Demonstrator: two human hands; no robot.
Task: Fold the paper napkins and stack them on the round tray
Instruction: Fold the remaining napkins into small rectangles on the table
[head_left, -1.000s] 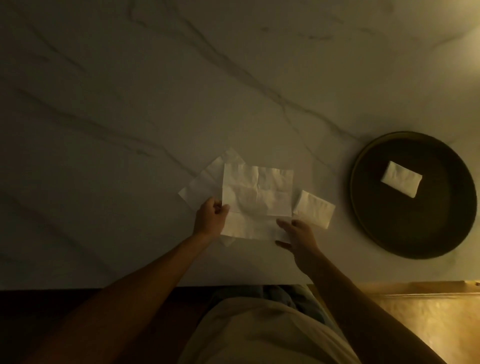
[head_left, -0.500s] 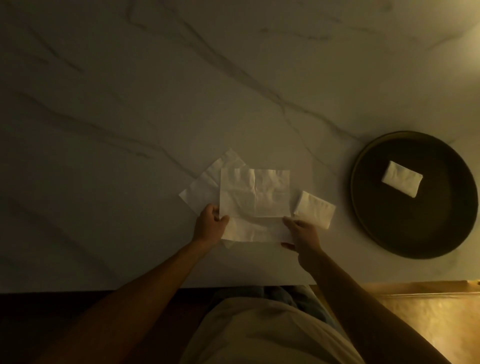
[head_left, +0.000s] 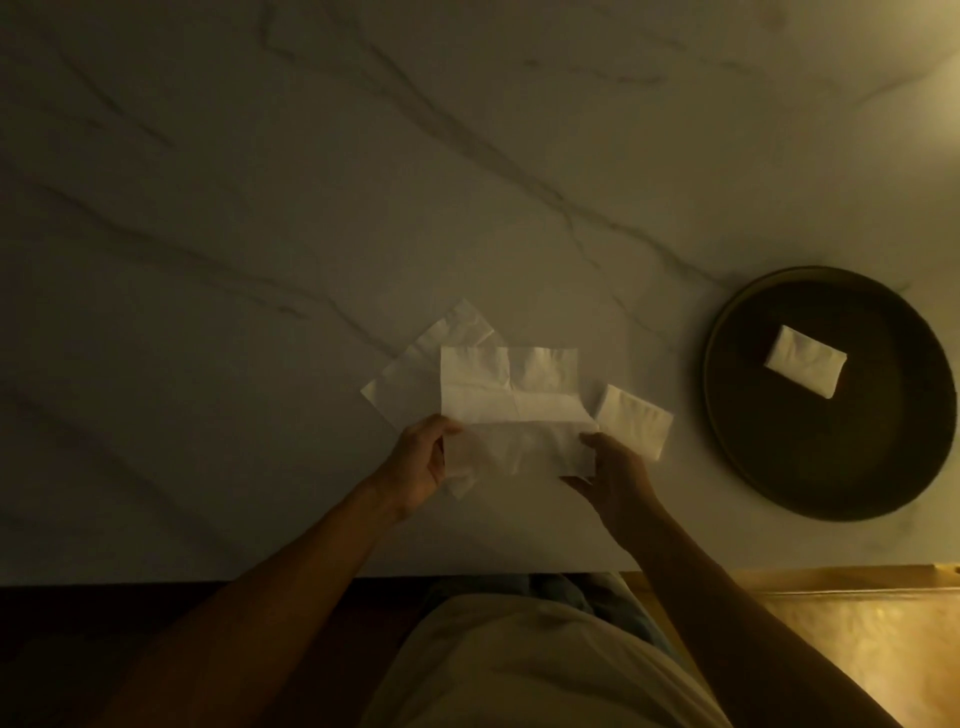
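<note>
Scene dim overall, with a warm yellow-brown cast. Brightest zone lies toward 3 o'clock: the desk (head_left: 519, 156) lightens at its upper right corner, and a golden surface (head_left: 852, 649) at 4 o'clock glows strongly, indicating light entering from the right. Illumination falls off steadily toward 9 o'clock, where the desk turns grey and its veining is faint. The strip below the desk edge at 7 o'clock is near black, detail lost. The white napkins (head_left: 509, 395) read as the lightest objects, without glare. The round tray (head_left: 727, 415) is dark, its interior barely separable. Image soft and slightly noisy; straight edges bow mildly toward the frame borders.
</note>
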